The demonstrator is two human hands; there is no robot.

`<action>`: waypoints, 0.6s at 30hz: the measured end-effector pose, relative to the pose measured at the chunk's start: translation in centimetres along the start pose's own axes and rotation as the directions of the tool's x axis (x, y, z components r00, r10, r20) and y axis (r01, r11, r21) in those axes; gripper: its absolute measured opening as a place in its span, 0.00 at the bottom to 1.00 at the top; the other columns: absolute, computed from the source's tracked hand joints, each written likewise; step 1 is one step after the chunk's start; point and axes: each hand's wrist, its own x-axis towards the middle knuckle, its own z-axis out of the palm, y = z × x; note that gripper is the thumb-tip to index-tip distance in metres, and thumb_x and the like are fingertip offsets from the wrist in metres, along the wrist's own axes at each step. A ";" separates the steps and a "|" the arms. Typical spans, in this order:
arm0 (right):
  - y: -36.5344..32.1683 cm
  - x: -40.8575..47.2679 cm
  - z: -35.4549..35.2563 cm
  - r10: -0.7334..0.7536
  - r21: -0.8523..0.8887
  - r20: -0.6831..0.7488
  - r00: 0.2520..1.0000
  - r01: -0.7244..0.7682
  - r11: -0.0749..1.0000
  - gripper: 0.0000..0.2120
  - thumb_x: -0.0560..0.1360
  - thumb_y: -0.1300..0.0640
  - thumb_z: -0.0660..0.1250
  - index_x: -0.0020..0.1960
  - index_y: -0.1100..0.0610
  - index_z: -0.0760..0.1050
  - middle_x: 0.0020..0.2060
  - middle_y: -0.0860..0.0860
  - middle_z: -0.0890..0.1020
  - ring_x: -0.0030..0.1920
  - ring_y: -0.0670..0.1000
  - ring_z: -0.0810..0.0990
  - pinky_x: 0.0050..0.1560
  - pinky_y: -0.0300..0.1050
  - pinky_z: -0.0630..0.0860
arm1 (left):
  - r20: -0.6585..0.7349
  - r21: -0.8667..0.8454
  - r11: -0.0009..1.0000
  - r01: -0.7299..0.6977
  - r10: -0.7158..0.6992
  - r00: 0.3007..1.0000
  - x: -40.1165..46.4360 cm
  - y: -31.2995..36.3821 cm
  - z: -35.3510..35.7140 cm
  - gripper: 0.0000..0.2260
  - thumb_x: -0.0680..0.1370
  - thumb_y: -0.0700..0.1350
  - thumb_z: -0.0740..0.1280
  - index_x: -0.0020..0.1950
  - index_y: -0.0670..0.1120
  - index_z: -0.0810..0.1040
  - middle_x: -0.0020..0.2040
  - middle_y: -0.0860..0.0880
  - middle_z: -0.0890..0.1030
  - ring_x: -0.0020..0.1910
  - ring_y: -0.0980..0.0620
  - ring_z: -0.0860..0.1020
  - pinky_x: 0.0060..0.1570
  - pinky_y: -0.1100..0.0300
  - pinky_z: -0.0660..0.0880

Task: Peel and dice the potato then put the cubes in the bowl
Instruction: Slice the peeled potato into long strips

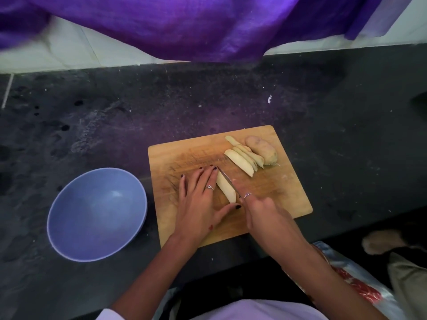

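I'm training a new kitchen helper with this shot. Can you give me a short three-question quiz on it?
1. True or false: the blue bowl already holds potato cubes.
2. Which hand grips the knife? A) left hand B) right hand C) neither
3. Fill in: the left hand steadies a potato slice on the wooden ______.

Key:
1. False. The bowl holds nothing and sits on the counter, left of the cutting board.
2. B. The right hand holds the knife, blade running along the slice; more slices and an end piece with skin on it lie at the board's far side.
3. Cutting board.
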 end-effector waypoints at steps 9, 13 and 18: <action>-1.4 0.5 -1.4 0.044 -0.129 0.060 0.997 -0.036 0.991 0.30 0.80 0.61 0.54 0.77 0.46 0.49 0.39 0.51 0.72 0.42 0.54 0.74 0.40 0.47 0.67 | 0.003 -0.029 1.000 0.008 -0.008 1.000 -0.1 0.0 0.0 0.39 0.72 0.70 0.53 0.74 0.45 0.65 0.73 0.51 0.67 0.73 0.53 0.59 0.74 0.48 0.48; -2.4 1.1 -1.5 0.022 -0.200 0.096 0.995 -0.002 0.980 0.32 0.80 0.64 0.53 0.78 0.48 0.43 0.51 0.53 0.77 0.52 0.56 0.78 0.42 0.47 0.68 | 0.010 -0.042 0.999 0.011 -0.011 1.000 0.0 0.0 0.0 0.38 0.72 0.69 0.53 0.74 0.45 0.65 0.73 0.51 0.67 0.73 0.53 0.59 0.74 0.47 0.49; -2.1 2.2 -1.6 0.031 -0.179 0.162 0.986 -0.001 0.984 0.32 0.80 0.63 0.53 0.78 0.48 0.42 0.49 0.55 0.75 0.54 0.57 0.77 0.43 0.47 0.67 | 0.026 -0.027 1.000 0.009 -0.008 1.000 0.1 -0.1 0.0 0.38 0.72 0.68 0.53 0.74 0.45 0.65 0.73 0.52 0.66 0.73 0.54 0.58 0.74 0.48 0.48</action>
